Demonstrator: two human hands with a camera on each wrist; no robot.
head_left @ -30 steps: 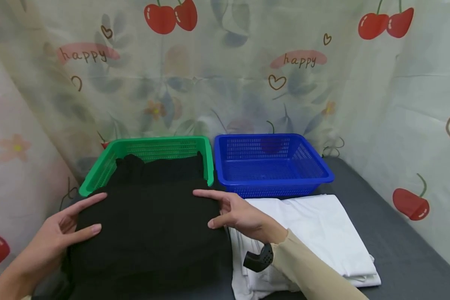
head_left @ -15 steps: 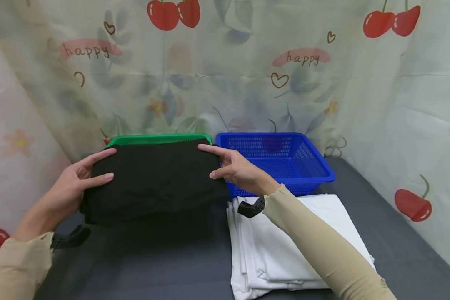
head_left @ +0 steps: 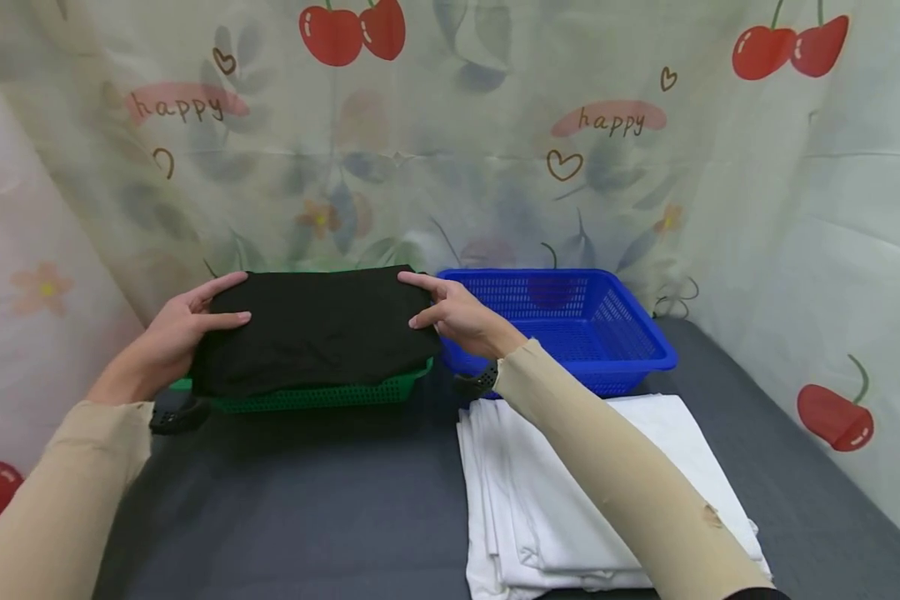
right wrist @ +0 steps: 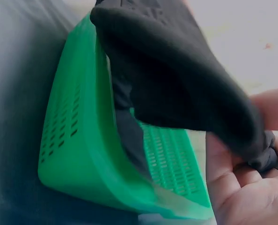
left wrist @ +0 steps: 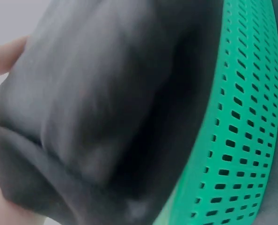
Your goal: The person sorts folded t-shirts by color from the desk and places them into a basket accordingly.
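Note:
Both hands hold a folded black garment [head_left: 315,329] over the green basket [head_left: 318,398], covering most of its mouth in the head view. My left hand [head_left: 167,340] grips the garment's left edge, thumb on the near side. On the opposite edge, my right hand [head_left: 461,315] pinches the cloth between thumb and fingers. In the right wrist view, the garment hangs tilted above the basket's rim, and more dark cloth [right wrist: 129,136] lies inside. The left wrist view has the garment's underside close to the perforated basket wall [left wrist: 237,136]; its lower folds are blurred.
A blue basket [head_left: 562,365] stands to the right of the green one. In front of it lies a folded white garment stack [head_left: 570,508], partly under my right forearm. The grey-covered table [head_left: 307,500] meets patterned curtains [head_left: 450,200] at the back and sides.
Both hands have lifted the black garment off the table front and carried it forward over the green basket. Its near side now shows the basket's front wall beneath. The white stack has not moved.

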